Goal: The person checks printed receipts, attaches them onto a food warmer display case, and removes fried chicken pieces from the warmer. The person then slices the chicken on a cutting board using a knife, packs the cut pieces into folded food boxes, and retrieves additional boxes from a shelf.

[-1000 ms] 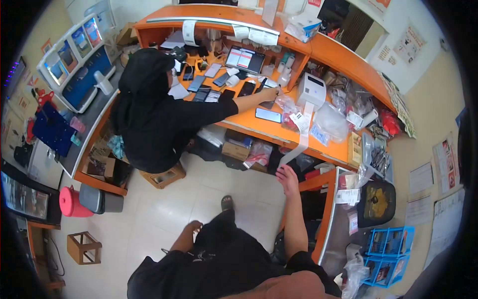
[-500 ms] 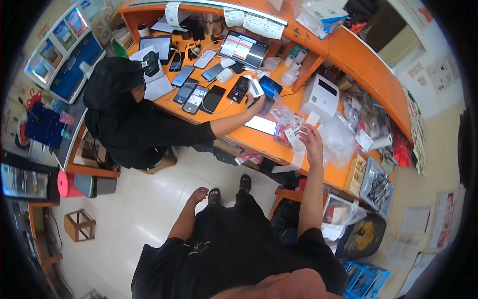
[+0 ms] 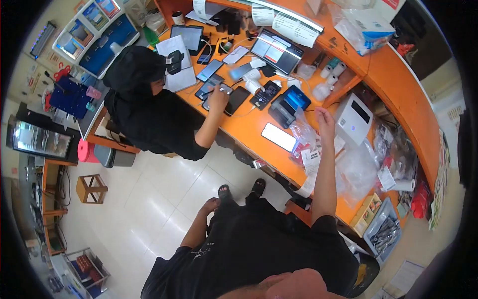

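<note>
My right hand (image 3: 326,122) is raised over the orange desk (image 3: 249,134), between a dark payment terminal (image 3: 286,109) with a lit blue screen and a white label printer (image 3: 353,118). Its fingers are loosely bent and apart, with nothing visible in them. Below that wrist lie a clear plastic bag (image 3: 303,130) and a printed white label (image 3: 311,160). A phone with a bright white screen (image 3: 279,137) rests to the left. My left hand (image 3: 211,204) hangs low over the tiled floor, fingers curled in, holding nothing that I can see.
A co-worker in black (image 3: 154,109) sits at the left, one hand (image 3: 219,98) over several phones. A laptop (image 3: 276,51) stands at the back. Crumpled plastic (image 3: 358,167) and a grey tray of metal pieces (image 3: 383,231) are at the right. A wooden stool (image 3: 91,189) stands on the floor.
My right hand has moved from the printed label up toward the terminal and printer. The co-worker's hand has drawn back leftward from the terminal to the phones. The whole view has shifted.
</note>
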